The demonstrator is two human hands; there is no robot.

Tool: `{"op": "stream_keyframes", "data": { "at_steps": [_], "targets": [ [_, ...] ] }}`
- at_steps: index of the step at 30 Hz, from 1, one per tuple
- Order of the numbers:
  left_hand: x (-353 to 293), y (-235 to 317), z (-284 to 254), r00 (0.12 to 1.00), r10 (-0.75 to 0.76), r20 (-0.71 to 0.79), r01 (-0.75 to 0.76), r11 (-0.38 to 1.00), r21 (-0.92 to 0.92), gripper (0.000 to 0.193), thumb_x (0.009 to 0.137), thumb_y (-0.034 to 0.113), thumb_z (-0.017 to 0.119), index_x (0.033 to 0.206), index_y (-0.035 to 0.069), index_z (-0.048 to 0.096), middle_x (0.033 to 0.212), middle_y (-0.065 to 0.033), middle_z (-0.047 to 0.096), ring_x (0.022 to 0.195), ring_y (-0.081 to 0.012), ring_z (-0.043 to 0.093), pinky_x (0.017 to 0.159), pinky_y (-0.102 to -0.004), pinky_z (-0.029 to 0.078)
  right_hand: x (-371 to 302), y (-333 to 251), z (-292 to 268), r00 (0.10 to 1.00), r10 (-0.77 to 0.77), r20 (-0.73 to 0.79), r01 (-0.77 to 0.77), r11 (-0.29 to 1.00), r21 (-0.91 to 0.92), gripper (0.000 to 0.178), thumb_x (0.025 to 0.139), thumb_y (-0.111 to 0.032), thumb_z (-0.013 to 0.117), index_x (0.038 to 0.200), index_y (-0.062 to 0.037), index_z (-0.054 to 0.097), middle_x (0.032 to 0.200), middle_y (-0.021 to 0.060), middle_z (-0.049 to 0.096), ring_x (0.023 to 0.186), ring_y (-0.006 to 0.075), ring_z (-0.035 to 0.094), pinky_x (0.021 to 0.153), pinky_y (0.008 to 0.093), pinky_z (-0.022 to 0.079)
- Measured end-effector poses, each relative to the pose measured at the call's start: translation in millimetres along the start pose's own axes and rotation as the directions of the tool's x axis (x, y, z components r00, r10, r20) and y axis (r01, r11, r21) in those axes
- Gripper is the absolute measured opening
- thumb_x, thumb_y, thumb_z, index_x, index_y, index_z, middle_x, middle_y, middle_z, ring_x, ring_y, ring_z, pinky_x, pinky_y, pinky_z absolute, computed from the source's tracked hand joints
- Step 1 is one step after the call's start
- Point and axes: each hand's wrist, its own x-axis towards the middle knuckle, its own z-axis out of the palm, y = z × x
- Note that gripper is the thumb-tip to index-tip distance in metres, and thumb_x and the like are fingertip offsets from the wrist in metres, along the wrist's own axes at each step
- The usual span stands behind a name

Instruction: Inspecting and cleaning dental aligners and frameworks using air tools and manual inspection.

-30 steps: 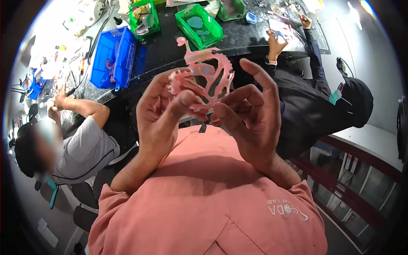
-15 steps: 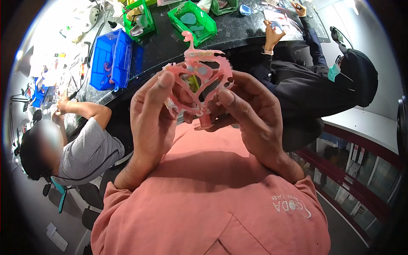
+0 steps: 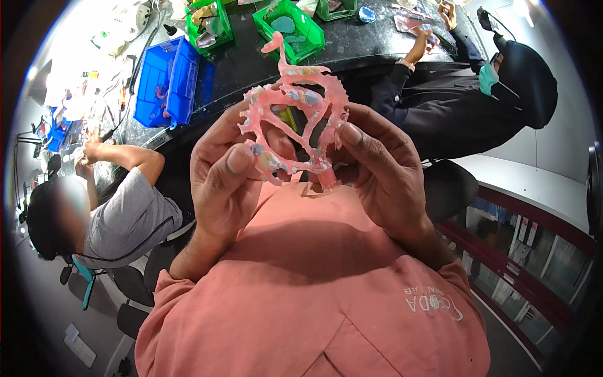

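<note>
Between my hands, in front of my chest, is a pink denture piece [image 3: 293, 96] with openwork branches, whitish and tooth-coloured bits along its arches, and a curled prong at the top. A thick pink stub sticks out at its lower end. My left hand [image 3: 220, 179] grips its left edge, thumb on the near face and fingers behind. My right hand [image 3: 389, 173] pinches the right edge, its thumb lying by the side branch. Behind the piece, parts of the fingers are hidden. Something yellow-green shows through an opening; I cannot tell what it is.
A blue bin [image 3: 164, 85] with pink pieces stands on the dark bench [image 3: 235, 72]. Beyond it are green bins [image 3: 308, 47] with moulds and a small blue piece [image 3: 367, 14]. One person in grey [image 3: 129, 217] works at left, another in black [image 3: 440, 122] at right.
The denture piece has tilted, its stub end shifting slightly right and its prong rising. My left thumb has slid down its left edge. The co-worker at right has moved their hands.
</note>
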Motion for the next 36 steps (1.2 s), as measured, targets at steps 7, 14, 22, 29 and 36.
{"op": "stream_keyframes", "data": {
  "at_steps": [7,14,22,29,36],
  "targets": [
    [-0.3,-0.8,-1.1,0.997,0.037,0.073,-0.038,0.999,0.017,0.065,0.091,0.029,0.069,0.137,-0.011,0.044,0.103,-0.0163,0.065,0.090,-0.0200,0.066,0.079,-0.0291,0.054,-2.7,-1.3,-1.6,0.998,-0.047,0.050,0.049,0.998,-0.027,0.036,0.100,-0.018,0.059,0.130,0.0030,0.054,0.105,0.0129,0.068,0.092,0.0188,0.070,0.077,0.0347,0.062],
    [1.3,-5.4,-5.1,0.994,0.055,0.094,-0.040,0.986,-0.159,0.036,0.096,0.024,0.065,0.111,-0.005,0.051,0.101,-0.0191,0.065,0.088,-0.0209,0.068,0.075,-0.0325,0.057,-4.1,1.9,-3.3,0.982,-0.181,0.059,0.186,0.978,-0.092,0.036,0.101,-0.015,0.057,0.133,-0.0006,0.052,0.105,0.0144,0.069,0.095,0.0214,0.070,0.082,0.0375,0.062],
    [-0.6,-4.7,-2.6,0.998,0.062,0.012,-0.061,0.995,-0.081,0.030,0.098,0.023,0.062,0.108,-0.003,0.053,0.100,-0.0220,0.064,0.079,-0.0207,0.066,0.069,-0.0309,0.055,-5.7,4.7,-3.4,0.962,-0.251,0.105,0.262,0.960,-0.101,0.036,0.099,-0.010,0.058,0.134,-0.0017,0.052,0.107,0.0145,0.069,0.098,0.0223,0.070,0.085,0.0385,0.062],
    [-1.5,-6.4,-0.1,0.998,0.056,-0.029,-0.058,0.995,-0.079,0.029,0.102,0.024,0.057,0.110,-0.004,0.053,0.100,-0.0207,0.063,0.078,-0.0181,0.066,0.068,-0.0287,0.053,-6.7,7.9,-6.2,0.956,-0.269,0.115,0.276,0.959,-0.057,0.036,0.097,-0.006,0.060,0.133,-0.0040,0.053,0.107,0.0145,0.069,0.100,0.0230,0.070,0.085,0.0399,0.062],
    [1.7,-11.6,-0.2,0.994,-0.036,-0.100,0.020,0.987,-0.158,0.028,0.105,0.023,0.050,0.108,-0.003,0.058,0.095,-0.0160,0.066,0.075,-0.0157,0.067,0.065,-0.0272,0.052,-7.6,10.8,-7.3,0.946,-0.300,0.125,0.309,0.949,-0.061,0.036,0.094,-0.002,0.063,0.129,-0.0032,0.054,0.110,0.0155,0.068,0.101,0.0231,0.069,0.086,0.0404,0.062]
  ]
}}
